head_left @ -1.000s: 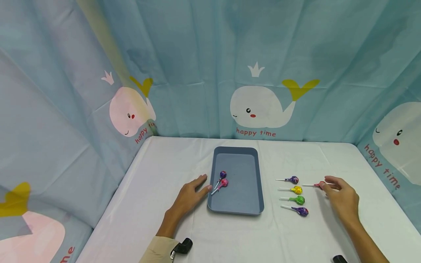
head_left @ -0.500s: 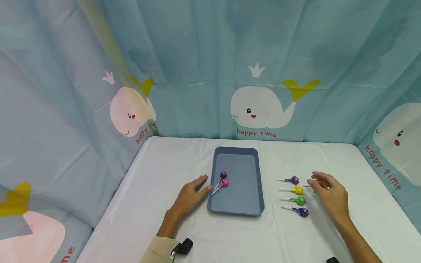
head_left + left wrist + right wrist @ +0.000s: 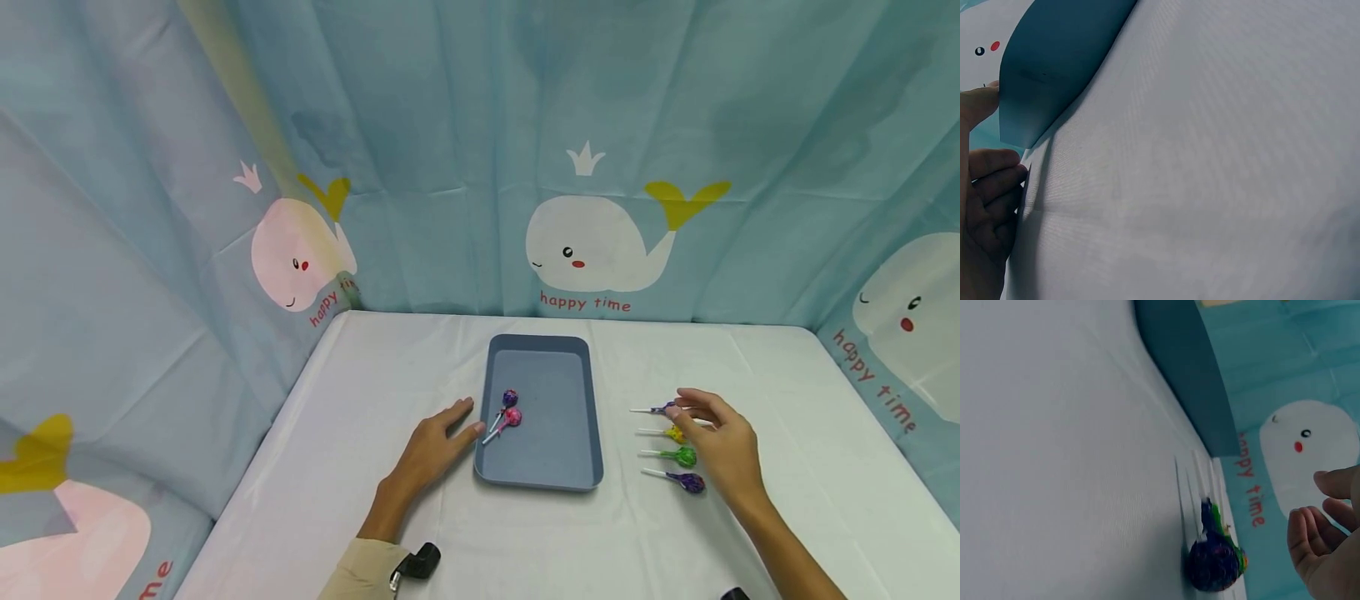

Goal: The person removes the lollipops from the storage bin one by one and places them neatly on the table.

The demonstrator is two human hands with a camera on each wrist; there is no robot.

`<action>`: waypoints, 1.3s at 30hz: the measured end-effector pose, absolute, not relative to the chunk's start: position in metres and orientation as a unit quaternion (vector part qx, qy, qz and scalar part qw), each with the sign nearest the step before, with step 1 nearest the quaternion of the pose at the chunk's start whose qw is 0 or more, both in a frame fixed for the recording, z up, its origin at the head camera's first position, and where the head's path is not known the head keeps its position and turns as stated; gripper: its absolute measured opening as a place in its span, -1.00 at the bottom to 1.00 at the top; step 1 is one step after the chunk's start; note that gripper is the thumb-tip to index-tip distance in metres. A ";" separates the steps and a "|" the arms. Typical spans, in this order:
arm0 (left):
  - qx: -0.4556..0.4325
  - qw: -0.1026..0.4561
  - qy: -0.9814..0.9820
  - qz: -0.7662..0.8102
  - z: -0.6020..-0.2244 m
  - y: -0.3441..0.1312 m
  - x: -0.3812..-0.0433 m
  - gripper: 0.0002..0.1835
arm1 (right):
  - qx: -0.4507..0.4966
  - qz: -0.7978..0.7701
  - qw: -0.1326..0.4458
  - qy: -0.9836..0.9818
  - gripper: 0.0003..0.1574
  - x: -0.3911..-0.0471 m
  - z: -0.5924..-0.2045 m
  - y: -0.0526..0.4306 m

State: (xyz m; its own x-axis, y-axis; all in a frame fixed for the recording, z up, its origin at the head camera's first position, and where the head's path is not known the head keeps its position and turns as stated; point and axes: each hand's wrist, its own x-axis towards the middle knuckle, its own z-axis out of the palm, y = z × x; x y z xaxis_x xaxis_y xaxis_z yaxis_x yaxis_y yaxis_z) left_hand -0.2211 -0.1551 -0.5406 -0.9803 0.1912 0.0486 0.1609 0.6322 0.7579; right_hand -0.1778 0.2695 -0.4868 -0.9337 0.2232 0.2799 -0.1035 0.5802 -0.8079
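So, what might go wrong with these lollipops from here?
The right hand hovers by the row's farthest purple lollipop, close to the yellow lollipop, which it might nudge. The left hand is against the tray; a push could shift it and the pink lollipop inside.

Left hand (image 3: 988, 209) at the left edge, thumb tip against a blue-grey tray (image 3: 1060, 65), fingers loosely bent below, white cloth (image 3: 1204, 162) filling most of the view, pale printed face (image 3: 991, 65) with black eye and red cheek, upper left.
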 end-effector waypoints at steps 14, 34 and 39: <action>0.096 0.019 0.905 0.415 -0.542 -0.156 -0.222 -0.20 | -0.011 0.535 0.129 -0.835 -0.50 -0.181 -0.488 0.226; 0.108 0.009 0.905 0.411 -0.543 -0.157 -0.223 -0.24 | 0.039 0.600 0.072 -0.796 -0.43 -0.186 -0.491 0.177; 0.107 0.012 0.903 0.415 -0.543 -0.157 -0.224 -0.23 | 0.040 0.587 0.060 -0.806 -0.42 -0.189 -0.494 0.166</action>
State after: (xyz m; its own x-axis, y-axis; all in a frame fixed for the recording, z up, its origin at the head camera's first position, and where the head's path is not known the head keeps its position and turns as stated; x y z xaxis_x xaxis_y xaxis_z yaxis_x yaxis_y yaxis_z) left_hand -0.2237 -0.1566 -0.5428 -0.9766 0.2042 0.0673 0.1841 0.6323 0.7525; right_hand -0.1889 0.1663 -0.4939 -0.9897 0.0058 0.1433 -0.1346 0.3075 -0.9420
